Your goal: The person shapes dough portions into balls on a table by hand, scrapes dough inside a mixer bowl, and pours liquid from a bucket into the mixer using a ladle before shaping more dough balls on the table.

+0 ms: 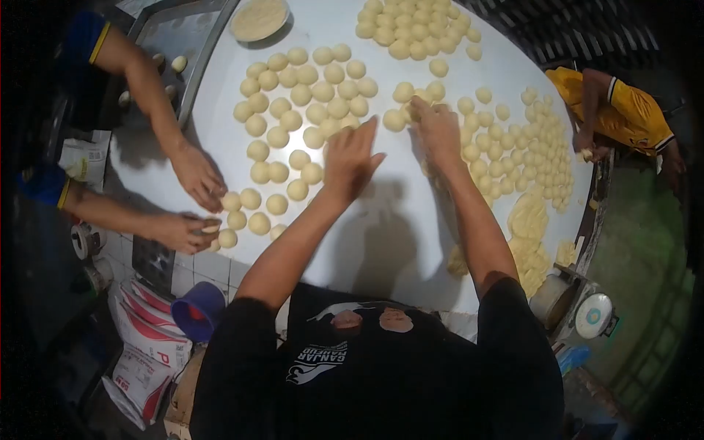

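Note:
My left hand (352, 160) hovers palm down at the right edge of a group of round, pale yellow dough balls (301, 94). Its fingers are stretched out, the thumb stands apart, and nothing is held. Farther right, my right hand (438, 138) reaches forward with its fingers bent down on a dough ball in a small cluster (394, 119). The fingers partly cover that ball. Smaller dough balls (524, 143) lie close together to the right of this hand, and larger lumps of dough (529, 227) sit beside my right forearm.
Across the white table (389, 220), a co-worker's two hands (196, 176) handle dough balls at the left. Behind them is a metal tray (192, 33) with a few balls. A bowl (259, 20) stands at the far edge. Another person in a yellow shirt (638, 114) is at the right.

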`<move>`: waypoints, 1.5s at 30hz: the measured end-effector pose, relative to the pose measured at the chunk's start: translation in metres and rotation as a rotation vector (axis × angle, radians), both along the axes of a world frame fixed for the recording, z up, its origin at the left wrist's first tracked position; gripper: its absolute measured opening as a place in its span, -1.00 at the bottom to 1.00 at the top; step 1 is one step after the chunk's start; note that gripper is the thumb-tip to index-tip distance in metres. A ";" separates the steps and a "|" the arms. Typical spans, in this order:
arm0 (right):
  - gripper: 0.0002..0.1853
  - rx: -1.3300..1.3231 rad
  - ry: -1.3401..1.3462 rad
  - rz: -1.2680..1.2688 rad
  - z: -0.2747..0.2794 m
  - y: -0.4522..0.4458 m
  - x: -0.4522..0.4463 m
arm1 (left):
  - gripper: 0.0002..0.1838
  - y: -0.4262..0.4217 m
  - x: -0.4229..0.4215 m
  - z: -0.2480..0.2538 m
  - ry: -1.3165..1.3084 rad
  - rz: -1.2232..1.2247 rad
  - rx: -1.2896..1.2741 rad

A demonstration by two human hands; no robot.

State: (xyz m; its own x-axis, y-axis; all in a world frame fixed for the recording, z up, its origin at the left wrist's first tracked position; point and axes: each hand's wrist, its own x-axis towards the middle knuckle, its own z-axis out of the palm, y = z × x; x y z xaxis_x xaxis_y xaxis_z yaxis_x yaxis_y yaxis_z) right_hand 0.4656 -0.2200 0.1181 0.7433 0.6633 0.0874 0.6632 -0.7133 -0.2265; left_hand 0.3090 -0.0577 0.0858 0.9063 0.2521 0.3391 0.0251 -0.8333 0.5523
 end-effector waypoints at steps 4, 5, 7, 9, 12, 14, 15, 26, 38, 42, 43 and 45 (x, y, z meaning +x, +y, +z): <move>-0.43 -0.050 0.057 0.130 -0.037 0.005 0.037 | -0.06 -0.016 0.090 -0.033 0.092 -0.132 0.109; -0.49 0.002 0.027 0.136 -0.042 0.002 0.041 | -0.16 -0.014 0.100 -0.041 0.002 -0.121 0.131; -0.57 0.168 0.063 0.031 -0.035 -0.020 0.028 | -0.26 -0.011 0.088 -0.029 -0.010 -0.121 0.056; -0.71 0.382 0.053 -0.053 -0.026 -0.063 -0.039 | -0.43 -0.010 0.019 -0.013 -0.018 -0.158 -0.020; -0.83 0.336 0.163 0.063 -0.048 -0.153 -0.174 | -0.59 -0.011 -0.124 -0.009 0.110 -0.425 0.032; -0.82 0.224 0.275 0.150 -0.065 -0.187 -0.217 | -0.61 -0.015 -0.198 -0.037 0.371 -0.556 0.116; -0.80 0.127 0.208 0.213 -0.074 -0.191 -0.219 | -0.54 -0.013 -0.203 -0.061 0.326 -0.582 0.100; -0.67 0.049 0.083 0.323 -0.134 -0.192 -0.246 | -0.89 -0.024 -0.209 -0.094 0.302 -0.592 0.139; -0.68 0.167 0.139 0.037 -0.132 -0.124 -0.236 | -0.82 -0.091 -0.174 -0.094 0.272 -0.337 -0.025; -0.64 0.363 0.008 0.119 -0.123 -0.154 -0.278 | -0.79 -0.093 -0.217 -0.074 0.157 -0.534 -0.208; -0.64 0.368 -0.005 0.129 -0.123 -0.165 -0.255 | -0.77 -0.064 -0.218 -0.088 0.113 -0.590 -0.222; -0.63 0.194 0.061 0.198 -0.125 -0.175 -0.216 | -0.78 -0.037 -0.169 -0.089 0.203 -0.553 0.019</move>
State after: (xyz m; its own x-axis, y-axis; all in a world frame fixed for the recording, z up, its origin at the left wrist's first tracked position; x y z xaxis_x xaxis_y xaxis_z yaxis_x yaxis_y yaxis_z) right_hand 0.2494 -0.3953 -0.0072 0.6088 0.7713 0.1856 0.7661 -0.5108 -0.3901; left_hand 0.1400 -0.0946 -0.0032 0.9487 -0.2810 0.1452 -0.3125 -0.7624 0.5666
